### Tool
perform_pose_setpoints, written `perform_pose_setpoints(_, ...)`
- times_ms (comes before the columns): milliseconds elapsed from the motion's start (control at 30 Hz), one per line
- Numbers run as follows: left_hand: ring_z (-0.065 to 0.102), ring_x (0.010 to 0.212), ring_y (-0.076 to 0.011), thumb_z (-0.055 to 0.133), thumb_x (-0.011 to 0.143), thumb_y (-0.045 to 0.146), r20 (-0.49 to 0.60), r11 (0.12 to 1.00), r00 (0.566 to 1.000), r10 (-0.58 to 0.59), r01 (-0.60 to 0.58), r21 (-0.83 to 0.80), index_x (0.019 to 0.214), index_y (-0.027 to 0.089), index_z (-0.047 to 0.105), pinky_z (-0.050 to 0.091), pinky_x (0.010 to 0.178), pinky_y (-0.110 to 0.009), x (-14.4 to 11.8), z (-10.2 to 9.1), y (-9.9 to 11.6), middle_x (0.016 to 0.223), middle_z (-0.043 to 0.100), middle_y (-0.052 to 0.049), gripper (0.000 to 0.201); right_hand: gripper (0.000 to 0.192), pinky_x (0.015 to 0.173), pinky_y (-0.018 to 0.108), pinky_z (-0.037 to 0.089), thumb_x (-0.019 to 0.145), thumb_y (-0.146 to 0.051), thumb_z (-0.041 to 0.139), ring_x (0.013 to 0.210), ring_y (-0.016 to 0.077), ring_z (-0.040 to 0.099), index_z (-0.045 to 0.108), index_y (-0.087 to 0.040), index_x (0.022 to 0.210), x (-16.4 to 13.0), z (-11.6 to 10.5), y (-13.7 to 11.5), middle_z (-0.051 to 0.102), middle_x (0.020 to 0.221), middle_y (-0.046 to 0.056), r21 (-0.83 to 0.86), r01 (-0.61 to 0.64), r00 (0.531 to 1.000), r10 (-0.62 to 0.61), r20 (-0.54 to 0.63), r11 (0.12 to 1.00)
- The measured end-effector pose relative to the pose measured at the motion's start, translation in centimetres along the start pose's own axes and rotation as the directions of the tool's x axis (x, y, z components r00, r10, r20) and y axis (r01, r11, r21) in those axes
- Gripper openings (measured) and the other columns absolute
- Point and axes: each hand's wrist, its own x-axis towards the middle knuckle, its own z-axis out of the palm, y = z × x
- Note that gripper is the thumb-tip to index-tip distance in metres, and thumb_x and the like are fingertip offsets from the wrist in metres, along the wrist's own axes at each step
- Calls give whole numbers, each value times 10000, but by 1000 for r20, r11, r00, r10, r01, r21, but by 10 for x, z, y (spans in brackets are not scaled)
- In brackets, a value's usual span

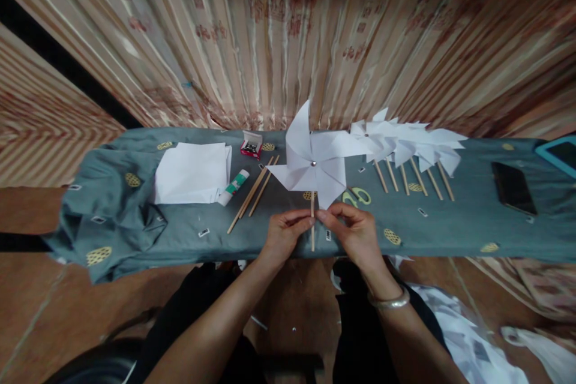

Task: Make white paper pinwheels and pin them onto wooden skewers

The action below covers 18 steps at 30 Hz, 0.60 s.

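A white paper pinwheel [315,159] with a metal pin at its centre stands on a thin wooden stick [312,229]. My left hand [284,234] pinches the stick from the left, just under the paper. My right hand [355,229] pinches the same stick from the right, a metal bangle on its wrist. Both hands are over the near edge of the narrow table under a grey-green cloth [180,234].
Finished white pinwheels [411,144] lie in a row to the right, a dark phone [513,187] beyond them. Green-handled scissors [357,195] lie by my right hand. To the left: loose sticks [252,193], a glue stick [234,187], a small pin box [252,145], white paper sheets [191,173].
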Motion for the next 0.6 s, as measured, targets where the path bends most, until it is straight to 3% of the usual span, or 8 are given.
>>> perform_pose_setpoints(167, 693, 770, -197, 827, 586, 316, -21, 1000, 1000, 7, -8, -13, 788, 191, 803, 529, 817, -329, 2, 4, 2, 807, 785, -52, 239, 181, 712, 308, 476, 739, -397, 743, 686, 169, 621, 734, -222, 694, -1, -3, 2, 719, 706, 9, -93, 44, 999, -46, -20, 995)
perform_pose_setpoints(367, 695, 755, -196, 857, 543, 316, -59, 998, 998, 4, -8, -70, 761, 195, 798, 531, 829, -340, 9, 9, 5, 806, 784, -51, 257, 223, 734, 310, 479, 800, -437, 696, 734, 185, 641, 735, -228, 732, -1, -6, 6, 728, 747, 16, -213, 76, 997, -72, 26, 974)
perform_pose_setpoints(600, 698, 789, -209, 861, 528, 303, -81, 991, 996, 35, -46, -129, 743, 180, 791, 522, 853, -354, 17, 19, 14, 781, 777, -54, 257, 184, 725, 304, 495, 795, -404, 704, 724, 179, 645, 755, -231, 830, 5, -5, 7, 745, 778, 15, -153, 77, 990, -57, 130, 985)
